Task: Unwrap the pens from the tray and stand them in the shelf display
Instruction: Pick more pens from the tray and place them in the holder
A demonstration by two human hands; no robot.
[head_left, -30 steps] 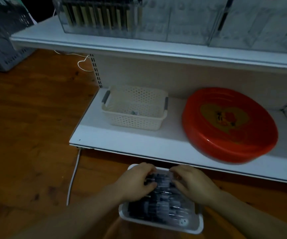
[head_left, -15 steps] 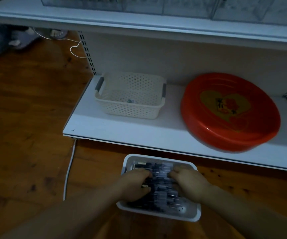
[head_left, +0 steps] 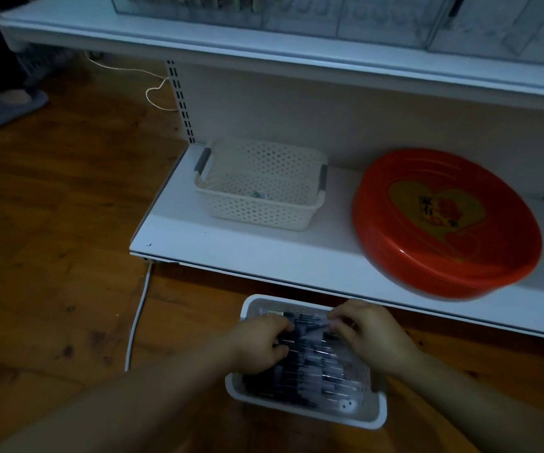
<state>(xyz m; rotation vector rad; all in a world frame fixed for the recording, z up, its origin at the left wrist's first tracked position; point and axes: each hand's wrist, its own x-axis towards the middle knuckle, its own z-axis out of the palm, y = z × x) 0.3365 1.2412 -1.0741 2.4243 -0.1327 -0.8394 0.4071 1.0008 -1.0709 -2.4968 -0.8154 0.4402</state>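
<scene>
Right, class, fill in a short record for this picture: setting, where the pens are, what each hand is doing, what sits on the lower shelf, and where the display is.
Setting: wooden floor before white shelving
Pens: wrapped pens lying in a white tray on the floor
Left hand: fingers curled on the pens
Right hand: pinches a wrapped pen at the tray's far end
Lower shelf: cream perforated basket, red round tray
Display: clear compartments on the upper shelf

Dim room: wooden floor (head_left: 51, 256), white shelving (head_left: 264, 256) holding a cream basket (head_left: 257, 204) and red tray (head_left: 444, 256).
</scene>
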